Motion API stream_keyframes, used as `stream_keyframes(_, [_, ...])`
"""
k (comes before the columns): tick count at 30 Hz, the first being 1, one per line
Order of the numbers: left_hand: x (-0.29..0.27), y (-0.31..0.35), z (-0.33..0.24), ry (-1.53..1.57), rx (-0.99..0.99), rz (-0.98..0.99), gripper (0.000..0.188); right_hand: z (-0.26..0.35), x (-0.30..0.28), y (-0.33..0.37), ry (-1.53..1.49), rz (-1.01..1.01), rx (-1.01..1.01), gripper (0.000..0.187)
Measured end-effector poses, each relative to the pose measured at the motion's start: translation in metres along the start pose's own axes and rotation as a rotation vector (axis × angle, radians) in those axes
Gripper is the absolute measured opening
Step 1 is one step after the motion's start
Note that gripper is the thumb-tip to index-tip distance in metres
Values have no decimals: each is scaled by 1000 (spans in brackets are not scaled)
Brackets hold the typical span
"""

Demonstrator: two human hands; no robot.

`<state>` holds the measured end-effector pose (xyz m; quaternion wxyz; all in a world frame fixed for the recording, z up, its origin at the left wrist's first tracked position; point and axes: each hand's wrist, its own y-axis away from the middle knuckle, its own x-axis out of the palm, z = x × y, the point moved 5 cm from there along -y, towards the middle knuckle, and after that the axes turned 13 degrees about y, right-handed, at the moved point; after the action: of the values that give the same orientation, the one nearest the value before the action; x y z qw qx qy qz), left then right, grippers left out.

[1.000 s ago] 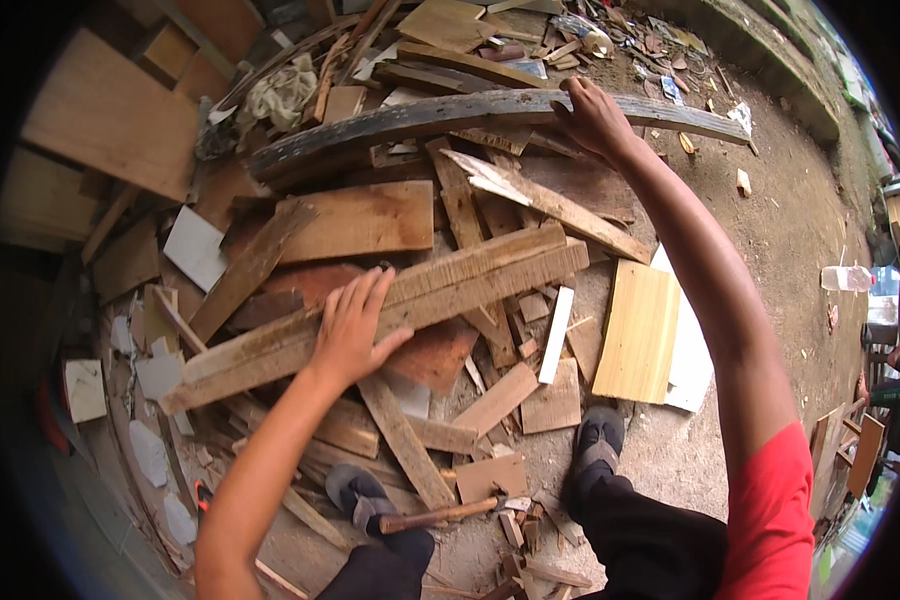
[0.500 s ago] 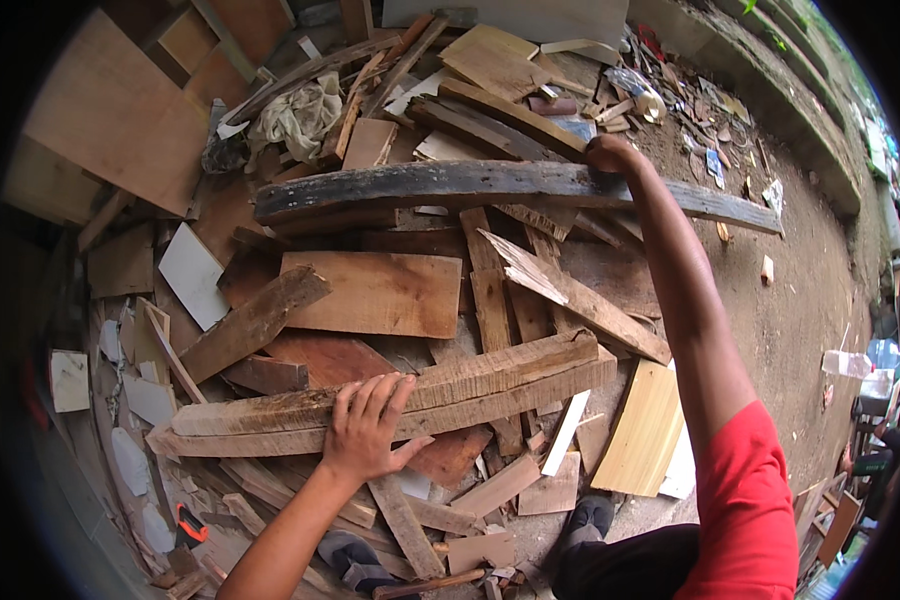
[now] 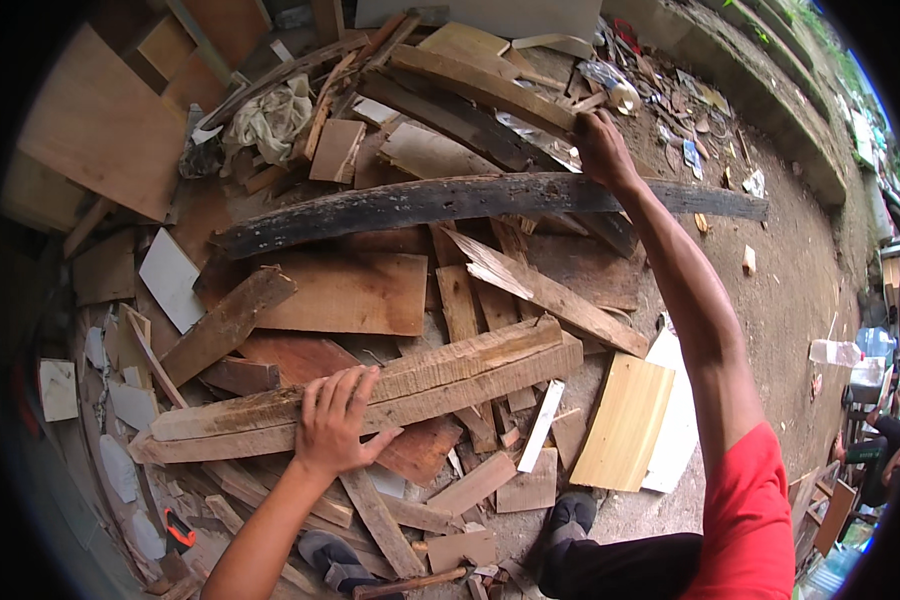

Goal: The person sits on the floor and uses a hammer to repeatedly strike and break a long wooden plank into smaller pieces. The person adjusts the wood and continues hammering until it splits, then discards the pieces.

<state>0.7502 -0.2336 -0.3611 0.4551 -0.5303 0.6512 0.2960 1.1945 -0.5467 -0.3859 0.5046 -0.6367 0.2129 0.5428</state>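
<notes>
My left hand [image 3: 337, 420] lies on a pair of thick, rough-sawn wooden beams [image 3: 470, 385] stacked together in the near middle. Its fingers are stretched over the upper beam and the thumb is apart. At the far right, my right hand [image 3: 602, 148] is closed around the near end of a long brown wooden plank [image 3: 485, 88], which slants away to the far left. Below it runs a dark, weathered plank [image 3: 531, 150]. A long blackened beam [image 3: 400, 205] crosses the pile beneath my right forearm, between my two hands.
Loose boards and offcuts surround my feet, including a yellowish board [image 3: 625, 425] and a splintered plank [image 3: 570, 305]. An orange-and-black tool [image 3: 179, 528] lies at the lower left. A crumpled cloth [image 3: 270, 120] sits far left. A concrete ledge [image 3: 770, 130] borders the dirt ground.
The brown plank has risen and shifted away with my right hand, and the dark plank beside it has shifted too. My left hand stays on the beams. The whole view has shifted slightly.
</notes>
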Motion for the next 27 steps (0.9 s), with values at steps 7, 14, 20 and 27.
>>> stream_keyframes(7, [4,1,1,-12,-7,-8,88,27,-69,53,142,-232,-94,43])
stream_keyframes(14, [-27,-57,-15,191,5,-357,67,72,-145,102,240,-246,-428,50])
stream_keyframes(20, [11,-105,-6,1172,-349,-533,42,99,-153,131,316,106,-206,35])
stream_keyframes(27, [20,-94,-27,1337,-327,-403,58,75,-249,200,238,-257,-124,42])
